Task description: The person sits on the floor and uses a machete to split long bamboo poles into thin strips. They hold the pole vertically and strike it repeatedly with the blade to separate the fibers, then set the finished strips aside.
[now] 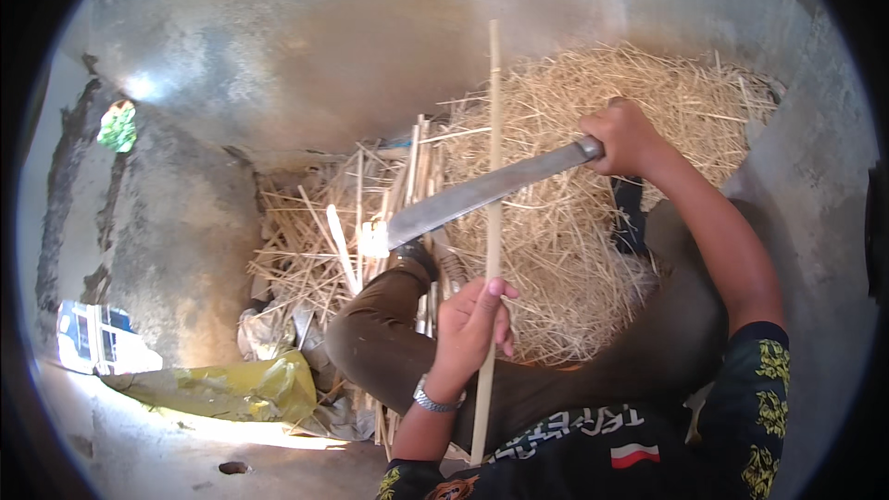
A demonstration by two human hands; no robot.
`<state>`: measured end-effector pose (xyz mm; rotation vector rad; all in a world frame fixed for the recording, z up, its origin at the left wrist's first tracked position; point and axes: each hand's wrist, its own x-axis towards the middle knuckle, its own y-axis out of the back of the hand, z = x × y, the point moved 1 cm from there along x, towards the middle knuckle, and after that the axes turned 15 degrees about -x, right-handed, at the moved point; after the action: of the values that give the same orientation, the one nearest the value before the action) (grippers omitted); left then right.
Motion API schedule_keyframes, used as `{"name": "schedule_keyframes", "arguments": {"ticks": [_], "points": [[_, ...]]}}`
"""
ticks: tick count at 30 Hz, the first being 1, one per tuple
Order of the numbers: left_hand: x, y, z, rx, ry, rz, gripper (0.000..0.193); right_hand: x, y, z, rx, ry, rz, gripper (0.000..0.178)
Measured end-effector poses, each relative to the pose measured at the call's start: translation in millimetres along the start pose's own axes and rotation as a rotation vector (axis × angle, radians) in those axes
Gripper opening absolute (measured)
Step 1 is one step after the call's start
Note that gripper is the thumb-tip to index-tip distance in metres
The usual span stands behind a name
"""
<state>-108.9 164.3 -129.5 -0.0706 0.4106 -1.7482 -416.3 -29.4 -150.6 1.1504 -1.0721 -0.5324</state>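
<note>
A long, pale bamboo strip (495, 120) stands nearly upright in front of me, its lower end by my shirt. My left hand (472, 319), with a metal watch at the wrist, pinches this strip low down between thumb and fingers. In my right hand (625, 139) is the handle of a machete (491, 187), gripped in a closed fist. Its broad grey blade points left and slightly down, crossing the strip above my left hand. Whether the edge touches the strip I cannot tell.
A big heap of straw-like shavings (593, 213) lies beyond my bent legs (384, 329). More split sticks (306, 231) are piled at the left. A yellow sack (269, 389) rests near the left wall (185, 250). Concrete walls close in on the far side and right.
</note>
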Motion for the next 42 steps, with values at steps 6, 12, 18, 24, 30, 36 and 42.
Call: {"name": "schedule_keyframes", "arguments": {"ticks": [6, 12, 18, 24, 30, 36, 42], "points": [[4, 4, -1, -0.504, 0.168, -0.063, 0.051, 0, -2, 18, 0.007, -0.506, -0.136, 0.015], [10, 0, -8, -0.714, 0.268, -0.069, 0.047, -14, 6, -5, -0.085, 0.008, 0.059, 0.014], [13, 1, -12, -0.564, 0.307, -0.218, 0.036, -10, -20, 19, -0.020, -0.301, -0.165, 0.012], [18, 13, -14, -0.804, 0.347, -0.183, 0.038, -10, -15, -16, 0.117, -0.348, -0.199, 0.013], [21, 9, -29, -0.605, 0.323, -0.211, 0.046, -4, -24, -12, 0.031, -0.096, -0.338, 0.013], [24, 2, -30, -0.342, 0.240, -0.181, 0.052, -7, -16, 14, -0.085, -0.358, -0.399, 0.014], [22, 5, -26, -0.045, 0.238, -0.081, 0.049, 1, -10, 4, -0.071, -0.011, -0.502, 0.012]]}}
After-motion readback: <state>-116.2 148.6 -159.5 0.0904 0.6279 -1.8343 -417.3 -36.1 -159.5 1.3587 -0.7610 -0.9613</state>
